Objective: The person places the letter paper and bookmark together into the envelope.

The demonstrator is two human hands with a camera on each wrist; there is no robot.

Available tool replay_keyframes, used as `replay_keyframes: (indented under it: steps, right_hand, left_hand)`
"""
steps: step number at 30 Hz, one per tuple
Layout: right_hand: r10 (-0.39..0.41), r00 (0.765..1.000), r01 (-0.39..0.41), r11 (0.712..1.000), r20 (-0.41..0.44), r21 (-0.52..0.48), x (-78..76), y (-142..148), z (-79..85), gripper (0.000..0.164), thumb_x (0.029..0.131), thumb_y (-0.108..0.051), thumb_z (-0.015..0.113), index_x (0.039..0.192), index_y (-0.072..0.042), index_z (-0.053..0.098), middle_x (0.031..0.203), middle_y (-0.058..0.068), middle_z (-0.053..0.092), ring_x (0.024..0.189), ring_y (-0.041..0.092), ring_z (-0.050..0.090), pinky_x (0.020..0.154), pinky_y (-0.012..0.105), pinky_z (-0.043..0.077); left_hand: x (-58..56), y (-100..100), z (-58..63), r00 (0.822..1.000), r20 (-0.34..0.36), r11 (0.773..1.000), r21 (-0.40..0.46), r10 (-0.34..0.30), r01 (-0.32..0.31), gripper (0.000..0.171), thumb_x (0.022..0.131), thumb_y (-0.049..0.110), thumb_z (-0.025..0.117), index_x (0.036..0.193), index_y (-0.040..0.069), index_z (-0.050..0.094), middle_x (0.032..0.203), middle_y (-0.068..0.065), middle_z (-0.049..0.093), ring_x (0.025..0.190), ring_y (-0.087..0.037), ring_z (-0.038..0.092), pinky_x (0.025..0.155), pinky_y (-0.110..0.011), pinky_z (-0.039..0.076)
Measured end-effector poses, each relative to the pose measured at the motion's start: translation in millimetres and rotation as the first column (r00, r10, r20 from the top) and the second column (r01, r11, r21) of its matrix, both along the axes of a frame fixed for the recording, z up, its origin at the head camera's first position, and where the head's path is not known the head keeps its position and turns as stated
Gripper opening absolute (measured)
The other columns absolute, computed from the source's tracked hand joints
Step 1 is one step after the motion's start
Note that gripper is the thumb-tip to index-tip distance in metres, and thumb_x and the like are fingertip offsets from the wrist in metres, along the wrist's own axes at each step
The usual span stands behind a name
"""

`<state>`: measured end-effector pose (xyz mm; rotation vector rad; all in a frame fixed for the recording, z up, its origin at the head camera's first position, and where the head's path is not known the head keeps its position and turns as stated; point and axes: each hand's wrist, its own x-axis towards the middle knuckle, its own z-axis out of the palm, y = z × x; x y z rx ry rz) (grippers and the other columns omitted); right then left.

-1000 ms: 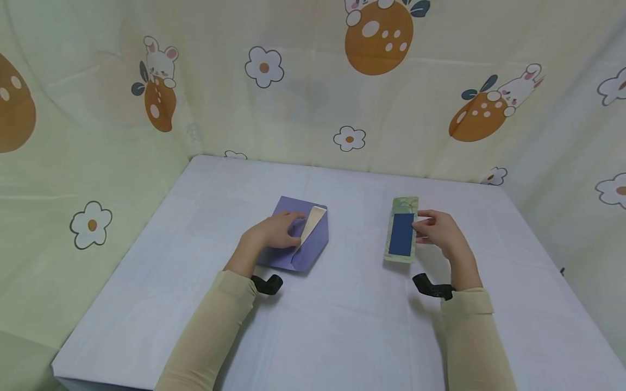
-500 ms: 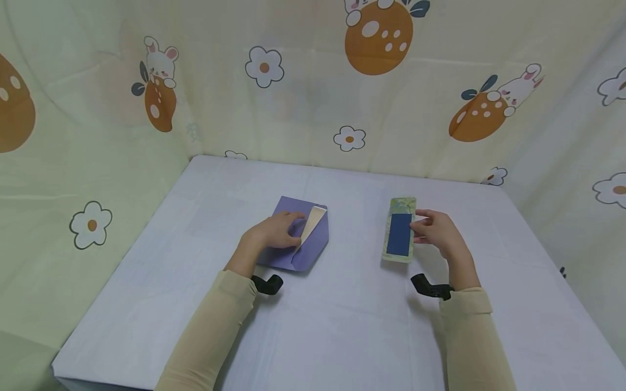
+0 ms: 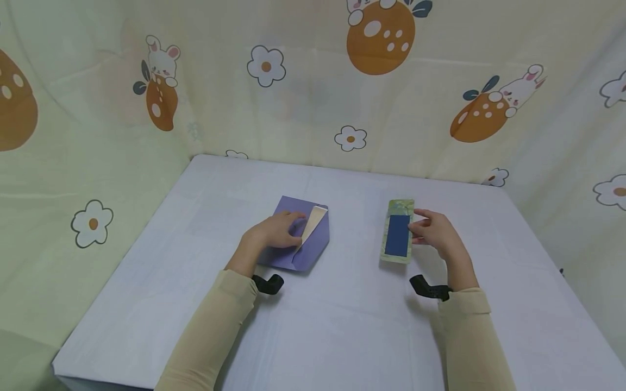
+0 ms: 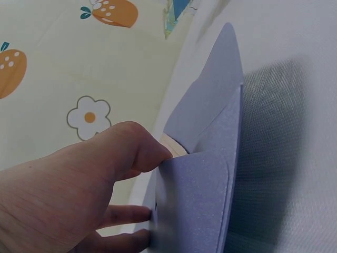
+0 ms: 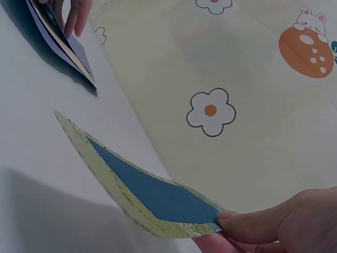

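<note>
Right grip (image 3: 437, 232) pinches the green card (image 3: 403, 207) by its right edge in the head view, thumb and fingers close together. Over the last second, grip and card have eased slightly left, narrowing the gap to the purple envelope (image 3: 315, 251). The two pieces remain well apart, so the work seems little altered otherwise. Left grip (image 3: 275, 232) has stayed on the envelope, holding it at its mouth, where a cream strip (image 3: 313, 221) shows. The envelope lies under that hand on the white surface (image 3: 342, 326); the card is just left of the right grip and right of the envelope.

From the left wrist, the thumb (image 4: 150, 150) rests at the edge of the envelope's front pocket, beside the cream strip, while bent fingers (image 4: 126, 215) meet the paper lower down. This hold looks narrow, though some fingertips are hidden.

From the right wrist, the thumb presses the card beside its blue panel (image 5: 152, 187), with fingers underneath. Tilted, the card is raised above the surface, with the envelope and left grip well beyond it.
</note>
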<state>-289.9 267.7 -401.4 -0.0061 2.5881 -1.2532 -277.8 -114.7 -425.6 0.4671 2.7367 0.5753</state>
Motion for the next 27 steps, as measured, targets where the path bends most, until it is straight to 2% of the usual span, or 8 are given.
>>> replay_keyframes:
  steps: [10, 27]
  right_hand:
    - [0.007, 1.000, -0.007, 1.000, -0.001, -0.018, 1.8, -2.5, 2.1, 0.061, 0.096, -0.009, 0.051, 0.149, 0.000, 0.022, 0.123, 0.029, 0.051, 0.078, 0.008, 0.062, 0.078, 0.032, 0.057]
    - [0.011, 1.000, -0.011, 1.000, -0.001, -0.014, 2.0, -5.2, 2.1, 0.061, 0.096, -0.009, 0.052, 0.149, 0.001, 0.023, 0.122, 0.029, 0.052, 0.076, 0.006, 0.063, 0.078, 0.033, 0.057]
  left_hand:
    - [2.1, 1.0, 3.4, 1.000, 0.008, 1.000, -0.001, 0.000, 0.000, 0.067, 0.087, 0.035, 0.060, 0.147, 0.024, 0.034, 0.151, -0.012, 0.034, 0.139, -0.028, 0.035, 0.111, -0.046, 0.032]
    - [0.0, 0.6, 0.9, 1.000, -0.007, 1.000, 0.003, -0.009, 0.009, 0.067, 0.086, 0.034, 0.061, 0.147, 0.022, 0.035, 0.150, -0.012, 0.035, 0.138, -0.028, 0.035, 0.111, -0.046, 0.032]
